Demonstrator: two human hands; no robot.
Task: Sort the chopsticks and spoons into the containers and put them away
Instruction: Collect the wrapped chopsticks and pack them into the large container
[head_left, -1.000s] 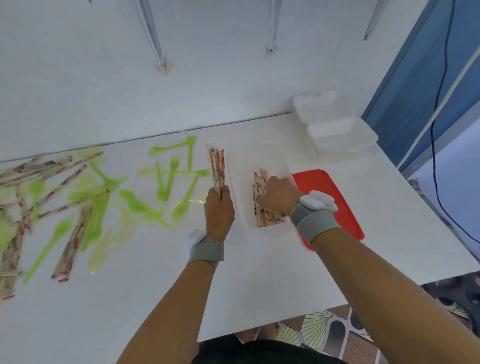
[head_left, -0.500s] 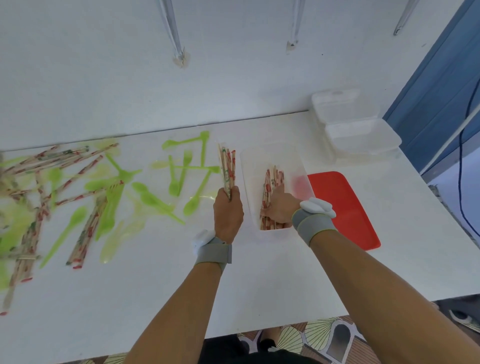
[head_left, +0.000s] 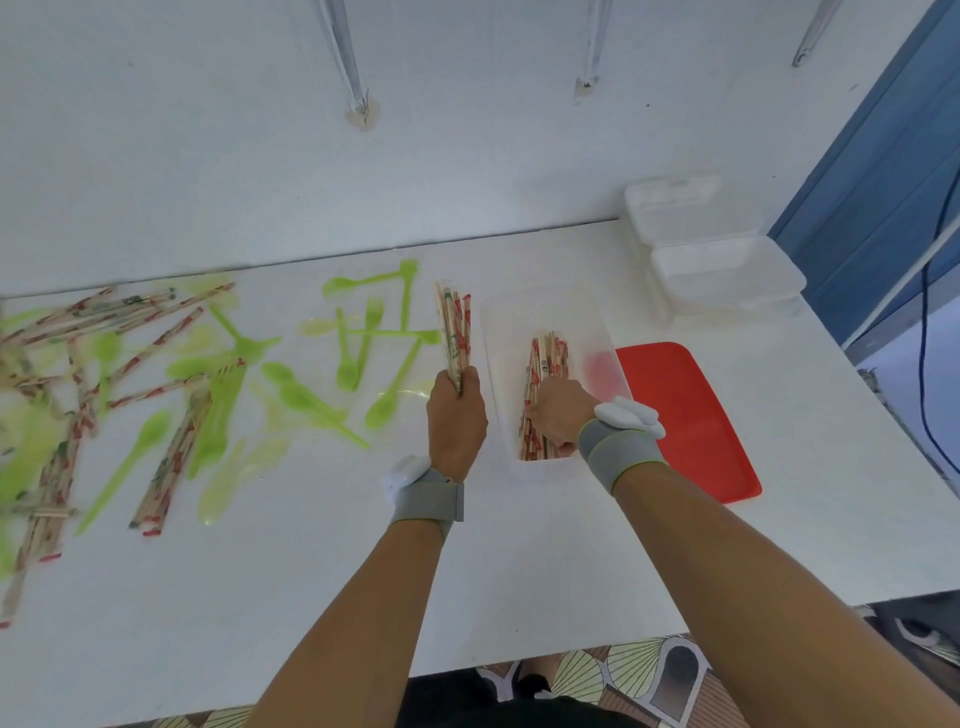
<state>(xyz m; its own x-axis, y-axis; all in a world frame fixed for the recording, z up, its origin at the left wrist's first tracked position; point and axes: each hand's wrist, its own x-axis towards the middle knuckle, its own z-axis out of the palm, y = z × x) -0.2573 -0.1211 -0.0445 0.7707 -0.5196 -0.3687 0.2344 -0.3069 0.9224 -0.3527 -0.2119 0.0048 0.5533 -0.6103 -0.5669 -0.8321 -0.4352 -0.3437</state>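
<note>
Over the last second the right hand (head_left: 558, 415) has settled deeper into the clear container (head_left: 493, 332), its fingers now lying on the near ends of the chopsticks in the container (head_left: 545, 395); whether it pinches them or only presses them flat cannot be told. The left hand (head_left: 457, 415) has kept its fist closed round the chopstick bundle (head_left: 454, 332), held upright just beside the container's left wall. Judgement: one batch is being seated, and the held bundle goes in next. Loose chopsticks (head_left: 171, 457) and green spoons (head_left: 306, 400) lie scattered across the left half of the white table (head_left: 519, 571), so sorting is far from complete. A red lid (head_left: 691, 415) lies right of the container, with stacked white boxes (head_left: 711, 260) beyond it. A white wall (head_left: 260, 156) backs the table; a blue panel (head_left: 878, 171) stands at right.
</note>
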